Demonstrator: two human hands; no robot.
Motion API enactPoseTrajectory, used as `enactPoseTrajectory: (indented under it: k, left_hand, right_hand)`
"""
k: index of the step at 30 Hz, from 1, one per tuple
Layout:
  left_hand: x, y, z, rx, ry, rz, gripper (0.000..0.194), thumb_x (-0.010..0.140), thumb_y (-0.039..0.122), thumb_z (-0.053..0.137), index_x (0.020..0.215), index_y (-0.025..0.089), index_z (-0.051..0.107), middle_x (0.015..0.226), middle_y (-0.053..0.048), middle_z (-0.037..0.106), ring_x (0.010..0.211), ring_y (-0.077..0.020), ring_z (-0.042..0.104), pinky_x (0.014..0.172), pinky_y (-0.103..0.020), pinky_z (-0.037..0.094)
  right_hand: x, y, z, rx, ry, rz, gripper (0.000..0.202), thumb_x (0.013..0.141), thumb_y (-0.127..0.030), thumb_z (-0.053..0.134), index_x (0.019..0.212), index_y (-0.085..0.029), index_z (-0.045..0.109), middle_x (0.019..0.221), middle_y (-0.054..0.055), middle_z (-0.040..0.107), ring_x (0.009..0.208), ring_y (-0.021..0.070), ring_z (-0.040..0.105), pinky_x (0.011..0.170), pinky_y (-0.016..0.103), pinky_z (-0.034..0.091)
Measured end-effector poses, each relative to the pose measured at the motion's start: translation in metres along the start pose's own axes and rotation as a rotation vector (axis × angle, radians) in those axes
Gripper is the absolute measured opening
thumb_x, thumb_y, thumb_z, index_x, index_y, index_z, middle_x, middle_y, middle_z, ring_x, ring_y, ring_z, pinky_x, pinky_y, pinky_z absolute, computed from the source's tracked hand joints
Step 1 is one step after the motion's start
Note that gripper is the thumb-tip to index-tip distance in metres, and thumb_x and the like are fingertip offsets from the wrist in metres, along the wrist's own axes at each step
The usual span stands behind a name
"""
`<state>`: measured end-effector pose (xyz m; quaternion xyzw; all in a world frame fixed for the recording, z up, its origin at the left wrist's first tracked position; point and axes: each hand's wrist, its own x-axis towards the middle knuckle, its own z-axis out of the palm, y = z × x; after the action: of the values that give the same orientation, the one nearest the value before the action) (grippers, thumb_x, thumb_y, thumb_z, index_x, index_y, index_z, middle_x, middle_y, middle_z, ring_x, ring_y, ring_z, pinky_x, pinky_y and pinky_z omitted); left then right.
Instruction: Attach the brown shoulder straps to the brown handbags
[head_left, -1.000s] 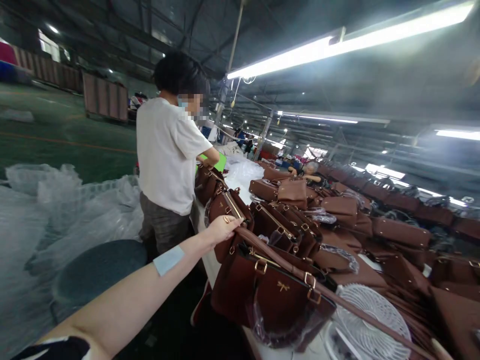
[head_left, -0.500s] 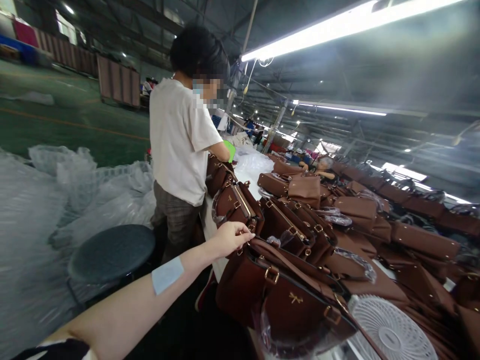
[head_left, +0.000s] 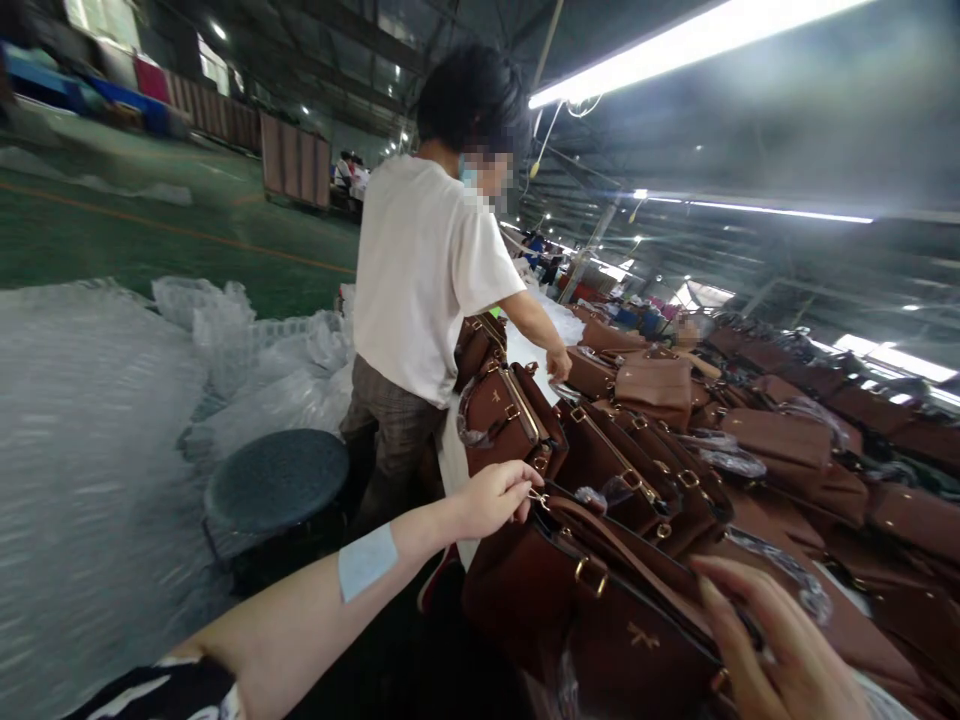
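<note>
A brown handbag (head_left: 592,620) with gold buckles and a small gold bow emblem lies in front of me. At its far left top corner, my left hand (head_left: 499,497) is closed, fingertips pinching a small gold metal clasp (head_left: 538,497). A brown strap (head_left: 630,555) runs from there along the bag's top. My right hand (head_left: 780,630) is over the bag's right end, its fingers curved and apart, close to the strap. Whether they touch it I cannot tell. Clear plastic film (head_left: 568,680) hangs on the bag's front.
More brown handbags (head_left: 510,405) crowd the table beyond and to the right. A person in a white T-shirt (head_left: 420,270) stands ahead, one arm over the table. To the left are a dark round stool (head_left: 277,480) and heaps of clear plastic (head_left: 82,450).
My right hand has come into view from the lower right, over the bag. My left hand stays at the bag's corner. The person ahead has stretched an arm rightward. The view has swung left.
</note>
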<state>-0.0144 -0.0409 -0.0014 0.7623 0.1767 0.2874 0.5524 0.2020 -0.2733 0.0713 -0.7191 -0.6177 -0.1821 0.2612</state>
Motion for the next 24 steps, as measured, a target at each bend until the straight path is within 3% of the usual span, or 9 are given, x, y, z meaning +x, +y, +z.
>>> enactPoseTrajectory:
  k: [4,8,11,14,16,21,24]
  left_hand:
    - [-0.007,0.009,-0.004,0.024,0.025,0.005,0.019,0.094,0.021,0.039,0.105,0.016,0.054,0.069,0.001,0.061,0.064,-0.0121,0.057,0.062,-0.023,0.043]
    - [-0.012,0.016,-0.009,0.108,0.071,0.019,0.017,0.091,0.018,0.041,0.102,0.017,0.054,0.067,0.002,0.059,0.064,-0.0129,0.056,0.061,-0.024,0.041]
    - [-0.009,0.017,-0.008,-0.017,0.098,-0.117,0.017,0.085,0.013,0.044,0.1,0.017,0.051,0.056,0.005,0.055,0.053,-0.0114,0.05,0.055,-0.023,0.037]
    - [-0.004,0.016,-0.005,-0.264,0.132,-0.357,0.016,0.082,0.015,0.045,0.097,0.017,0.05,0.047,0.008,0.047,0.041,-0.009,0.038,0.045,-0.021,0.028]
    - [-0.003,0.014,-0.002,-0.362,0.152,-0.436,0.012,0.082,0.02,0.046,0.093,0.017,0.052,0.046,0.008,0.044,0.039,-0.0077,0.033,0.043,-0.02,0.022]
    - [-0.01,-0.016,0.011,-0.264,0.411,-0.297,0.038,0.082,0.056,0.049,0.083,0.019,0.051,0.056,0.005,0.047,0.048,-0.0092,0.04,0.045,-0.021,0.026]
    - [-0.017,-0.036,0.021,-0.169,0.382,-0.261,0.041,0.078,0.059,0.053,0.075,0.018,0.052,0.062,0.002,0.051,0.055,-0.0117,0.045,0.05,-0.023,0.031]
  right_hand:
    - [0.069,-0.067,0.054,0.251,-0.269,-0.18,0.027,0.098,-0.031,0.04,0.115,-0.027,0.061,0.116,0.005,0.068,0.109,0.0209,0.063,0.095,0.037,0.05]
    - [0.1,-0.089,0.09,0.332,-0.523,-0.183,0.018,0.093,-0.024,0.05,0.102,-0.022,0.065,0.101,0.004,0.072,0.094,0.0189,0.067,0.084,0.032,0.052]
    - [0.1,-0.09,0.102,0.185,-0.504,-0.273,0.013,0.088,-0.017,0.054,0.088,-0.022,0.065,0.088,0.002,0.07,0.083,0.0185,0.066,0.076,0.03,0.05]
    - [0.093,-0.094,0.106,-0.033,-0.43,-0.416,0.02,0.09,-0.011,0.047,0.086,-0.018,0.066,0.084,0.006,0.067,0.08,0.0212,0.065,0.073,0.032,0.05]
    - [0.09,-0.099,0.107,-0.107,-0.428,-0.458,0.023,0.089,-0.007,0.045,0.087,-0.015,0.066,0.083,0.009,0.067,0.079,0.0243,0.064,0.069,0.035,0.049]
    - [0.089,-0.107,0.111,-0.104,-0.419,-0.422,0.022,0.094,-0.011,0.043,0.093,-0.017,0.064,0.089,0.008,0.066,0.087,0.0231,0.062,0.076,0.034,0.049]
    - [0.088,-0.109,0.115,-0.076,-0.415,-0.404,0.019,0.097,-0.017,0.045,0.092,-0.019,0.063,0.09,0.005,0.066,0.09,0.0192,0.062,0.081,0.03,0.048]
